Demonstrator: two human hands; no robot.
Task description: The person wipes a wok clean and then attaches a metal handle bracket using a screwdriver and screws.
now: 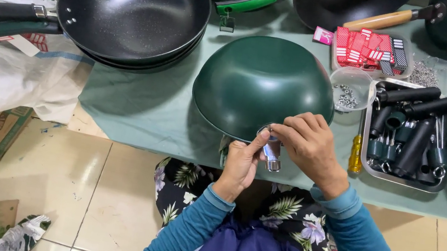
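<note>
Green and upturned, the pan [263, 84] lies at the near edge of the cloth-covered surface [137, 106]. At its 6 o'clock rim, the left hand [241, 164] and right hand [307, 145] have their fingers pinched on a small metal bracket [272, 151]. A steel tray [400, 180] of black handles [418, 102] sits at 3 o'clock, stacked black pans [134, 7] at 10 o'clock.

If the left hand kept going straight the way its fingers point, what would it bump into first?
The left hand points up and away, so it would probably meet the upside-down green pan first; its fingertips are already at the rim beside the small metal fitting.
</note>
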